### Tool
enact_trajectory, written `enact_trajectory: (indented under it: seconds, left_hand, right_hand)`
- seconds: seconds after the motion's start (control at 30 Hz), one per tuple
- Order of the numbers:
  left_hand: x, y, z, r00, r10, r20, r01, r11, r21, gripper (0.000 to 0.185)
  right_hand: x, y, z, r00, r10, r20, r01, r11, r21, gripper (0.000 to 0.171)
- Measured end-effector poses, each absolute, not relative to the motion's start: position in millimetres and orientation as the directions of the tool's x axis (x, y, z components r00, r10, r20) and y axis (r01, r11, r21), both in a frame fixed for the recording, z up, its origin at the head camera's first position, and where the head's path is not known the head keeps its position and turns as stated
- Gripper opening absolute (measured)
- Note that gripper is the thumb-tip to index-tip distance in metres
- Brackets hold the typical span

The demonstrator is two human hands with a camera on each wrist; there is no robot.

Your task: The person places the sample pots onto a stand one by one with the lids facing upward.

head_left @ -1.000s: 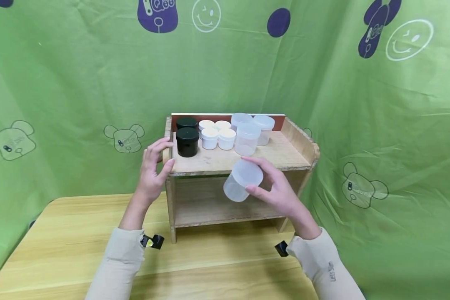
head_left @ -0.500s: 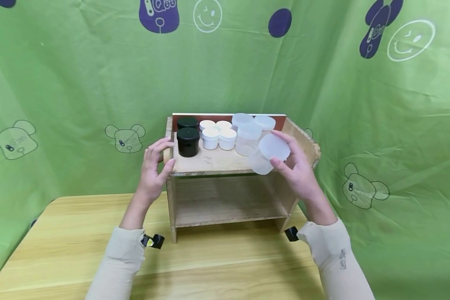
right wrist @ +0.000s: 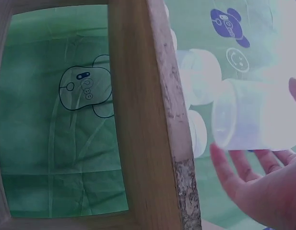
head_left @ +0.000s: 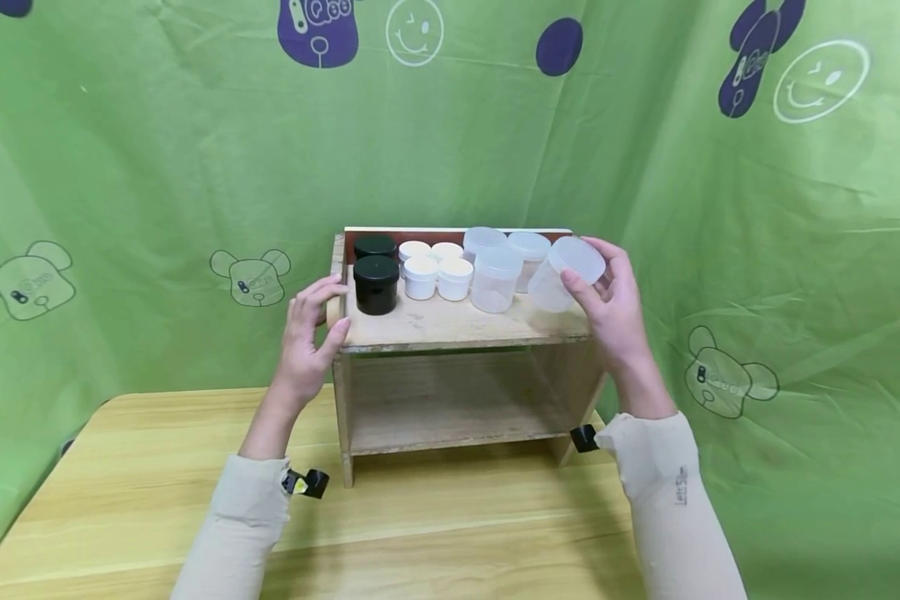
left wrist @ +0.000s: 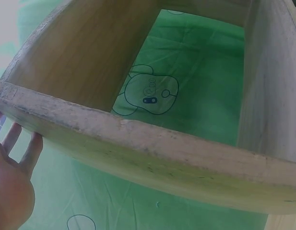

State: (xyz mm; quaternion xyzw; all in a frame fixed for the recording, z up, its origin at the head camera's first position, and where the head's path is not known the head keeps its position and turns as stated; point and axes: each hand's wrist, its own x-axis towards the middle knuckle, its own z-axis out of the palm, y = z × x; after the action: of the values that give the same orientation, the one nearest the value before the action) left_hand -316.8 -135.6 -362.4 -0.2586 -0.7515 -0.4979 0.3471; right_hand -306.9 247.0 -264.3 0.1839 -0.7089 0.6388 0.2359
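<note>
My right hand grips a translucent lidded plastic jar, tilted a little, over the right end of the shelf's top board. In the right wrist view the fingers curl along the side of the jar, close above the board's edge. My left hand rests against the left side panel of the wooden shelf, thumb at the front corner and fingers on the outside. On the top board stand black-lidded jars, several small white jars and more translucent jars.
The shelf stands on a wood-grain table and has a lower board. Its raised right side panel is partly behind the right hand. Green printed fabric hangs behind and to the right.
My right hand has carried the translucent jar from in front of the shelf, up and to the right, to the top board's right end. The left hand has stayed in place.
</note>
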Motion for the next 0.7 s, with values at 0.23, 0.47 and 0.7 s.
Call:
enact_trajectory:
  seconds: [0.23,0.47,0.7]
  left_hand:
    - [-318,-135,-363,-0.621,0.040,0.783,0.739,0.364,0.567,0.045]
    - [-318,-135,-364,-0.621,0.044,0.783,0.739,0.367,0.565,0.045]
    - [-318,-135,-364,-0.617,0.040,0.786,0.742,0.361,0.565,0.045]
  right_hand:
    - [-319,251,-266,-0.877,0.046,0.478,-0.462,0.189,-0.867,0.066]
    - [-330,249,-270,-0.883,0.071,0.464,-0.438,0.234,-0.868,0.068]
    - [-340,245,-272,-0.889,0.089,0.450,-0.415,0.263,-0.871,0.067]
